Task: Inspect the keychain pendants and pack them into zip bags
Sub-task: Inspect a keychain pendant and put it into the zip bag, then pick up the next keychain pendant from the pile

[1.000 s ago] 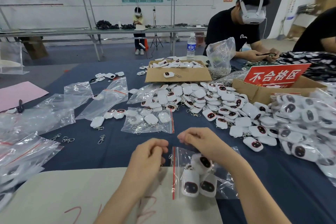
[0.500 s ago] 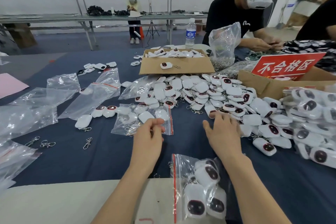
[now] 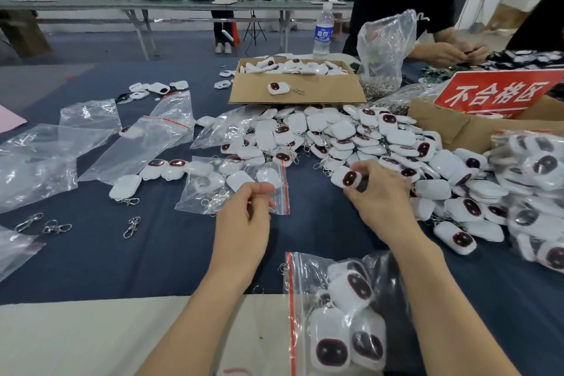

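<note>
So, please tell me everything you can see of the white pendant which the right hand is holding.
The small white rounded-rectangle pendant looks like glossy plastic, and its front has a dark oval window with a reddish rim. No ring or clasp shows on it. The right hand pinches it, fingers curled round its right end. It is tilted, with its face towards the camera, beside the near edge of the big pile of white pendants and over the dark blue cloth.

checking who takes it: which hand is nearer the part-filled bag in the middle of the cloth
Left. The left hand is over the near corner of the bag by its red strip; the right hand is off to its right, holding a pendant.
</note>
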Demonstrator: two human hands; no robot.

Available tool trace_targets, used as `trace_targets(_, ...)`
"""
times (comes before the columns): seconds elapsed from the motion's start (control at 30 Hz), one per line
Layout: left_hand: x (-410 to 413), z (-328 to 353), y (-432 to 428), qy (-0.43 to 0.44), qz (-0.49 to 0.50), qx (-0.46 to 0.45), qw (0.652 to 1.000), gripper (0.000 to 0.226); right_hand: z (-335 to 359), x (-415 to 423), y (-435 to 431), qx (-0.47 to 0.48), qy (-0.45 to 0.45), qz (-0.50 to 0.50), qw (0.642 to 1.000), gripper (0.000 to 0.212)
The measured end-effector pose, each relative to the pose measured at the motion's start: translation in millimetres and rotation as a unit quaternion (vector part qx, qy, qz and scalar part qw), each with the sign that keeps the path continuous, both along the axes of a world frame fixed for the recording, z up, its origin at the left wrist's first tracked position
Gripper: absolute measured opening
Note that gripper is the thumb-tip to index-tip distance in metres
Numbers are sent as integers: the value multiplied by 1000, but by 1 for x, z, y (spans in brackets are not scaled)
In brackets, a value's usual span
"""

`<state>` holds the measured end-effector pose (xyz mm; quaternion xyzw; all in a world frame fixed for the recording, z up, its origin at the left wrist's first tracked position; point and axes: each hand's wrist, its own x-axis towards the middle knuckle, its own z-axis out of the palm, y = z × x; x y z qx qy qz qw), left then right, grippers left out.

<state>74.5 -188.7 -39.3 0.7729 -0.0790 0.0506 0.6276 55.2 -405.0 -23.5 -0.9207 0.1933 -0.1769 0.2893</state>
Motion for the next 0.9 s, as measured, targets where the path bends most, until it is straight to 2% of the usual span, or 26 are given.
trace_targets(0.03, -1, 0, 0, -9, 2, -5, 1000, 28, 5, -1, 0, 33, -22, 44, 998, 30)
trace_targets(0.13, -6, 3, -1, -66, 3, 1, 998, 20, 23, -2, 8, 114, -38, 168, 978, 46)
trace_targets(0.23, -9, 6, -3, -115, -19, 9, 993, 22, 38, -1, 20, 165, -44, 280, 945, 55)
trace_targets(0.33, -9, 6, -6, -89, -70, 7, 993, 18, 42, 0, 30, 191, -21, 354, 915, 47)
trace_targets(0.5, -8, 6, -5, -44, -99, -49, 993, 14, 35, 2, 34, 252, -68, 335, 905, 48)
trace_targets(0.57, -9, 7, -5, -21, -104, -77, 991, 10, 30, 4, 36, 256, -77, 312, 912, 39)
trace_targets(0.67, -8, 7, -4, 7, -105, -108, 989, 8, 23, 6, 41, 267, -25, 293, 918, 17)
trace_targets(0.8, -6, 7, -2, 24, -104, -112, 988, 9, 22, 4, 46, 245, 22, 309, 919, 23)
trace_targets(0.9, -6, 7, -2, 28, -117, -118, 986, 14, 26, 2, 44, 243, 21, 313, 918, 16)
